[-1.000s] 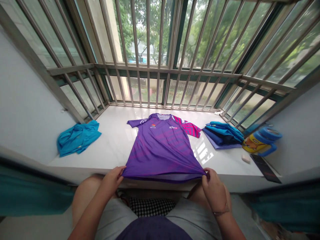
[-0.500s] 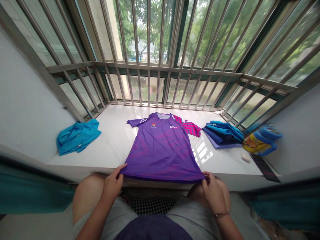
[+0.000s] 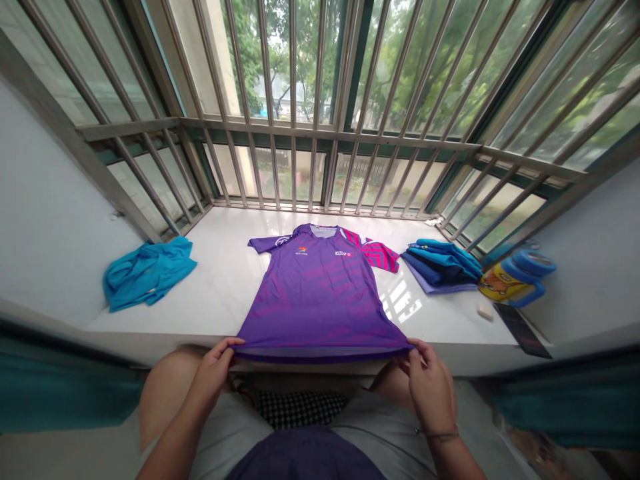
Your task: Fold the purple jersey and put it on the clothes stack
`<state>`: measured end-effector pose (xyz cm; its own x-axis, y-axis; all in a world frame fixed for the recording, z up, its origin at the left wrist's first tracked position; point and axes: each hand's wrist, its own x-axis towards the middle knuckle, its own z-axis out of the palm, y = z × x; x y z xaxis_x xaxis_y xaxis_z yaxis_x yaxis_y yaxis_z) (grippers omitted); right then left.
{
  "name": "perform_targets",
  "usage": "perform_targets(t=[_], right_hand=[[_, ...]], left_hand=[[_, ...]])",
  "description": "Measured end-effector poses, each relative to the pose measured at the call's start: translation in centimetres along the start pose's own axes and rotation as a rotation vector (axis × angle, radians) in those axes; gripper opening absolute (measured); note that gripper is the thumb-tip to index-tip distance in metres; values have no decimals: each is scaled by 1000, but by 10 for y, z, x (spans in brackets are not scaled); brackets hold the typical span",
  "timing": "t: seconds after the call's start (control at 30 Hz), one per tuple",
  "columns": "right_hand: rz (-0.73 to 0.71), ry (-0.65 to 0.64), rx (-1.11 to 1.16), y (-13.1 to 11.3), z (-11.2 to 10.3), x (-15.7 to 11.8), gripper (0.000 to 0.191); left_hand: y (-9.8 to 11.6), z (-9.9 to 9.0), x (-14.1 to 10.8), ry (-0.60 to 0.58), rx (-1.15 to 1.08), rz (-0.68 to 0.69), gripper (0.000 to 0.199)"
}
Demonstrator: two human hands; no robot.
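Purple jersey with darker zigzag bands, one pink-chevron sleeve

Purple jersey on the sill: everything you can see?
The purple jersey is a short-sleeved sports shirt of smooth, synthetic-looking fabric, with darker stripes, small chest logos and one pink zigzag sleeve. It lies flat, front up, collar away from the person, on the white sill. The left hand and right hand hold the hem's corners at the sill edge.

Vertical brushed-steel window bars rise from a glossy white stone sill, between smooth pale walls and teal curtains, with leafy green trees outside in soft daylight.
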<state>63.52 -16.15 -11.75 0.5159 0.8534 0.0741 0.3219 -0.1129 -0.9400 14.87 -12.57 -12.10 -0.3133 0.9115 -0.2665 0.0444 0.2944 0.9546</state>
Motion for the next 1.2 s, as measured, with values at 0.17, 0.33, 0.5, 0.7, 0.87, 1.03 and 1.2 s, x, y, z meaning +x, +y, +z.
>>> perform_targets(t=[0.17, 0.33, 0.5, 0.7, 0.87, 1.03, 1.2], right_hand=[[117, 68, 307, -15, 17, 15, 43], [-233, 86, -149, -39, -4, 17, 41], [-559, -195, -459, 8, -32, -5, 32], [-417, -745, -540, 41, -34, -23, 34], [-563, -580, -576, -9, 8, 3, 33], [-722, -479, -719, -37, 89, 46, 37], [-670, -493, -889, -31, 142, 59, 53]], left_hand=[[22, 7, -5, -8, -270, -92, 41], [27, -13, 1, -68, -135, 12, 37], [-10, -40, -2, -292, 259, 18, 31], [-27, -43, -20, -590, 559, 138, 30], [9, -3, 10, -291, 717, 436, 33], [26, 63, 61, -220, 941, 708, 48], [8, 91, 80, -175, 1237, 681, 61]])
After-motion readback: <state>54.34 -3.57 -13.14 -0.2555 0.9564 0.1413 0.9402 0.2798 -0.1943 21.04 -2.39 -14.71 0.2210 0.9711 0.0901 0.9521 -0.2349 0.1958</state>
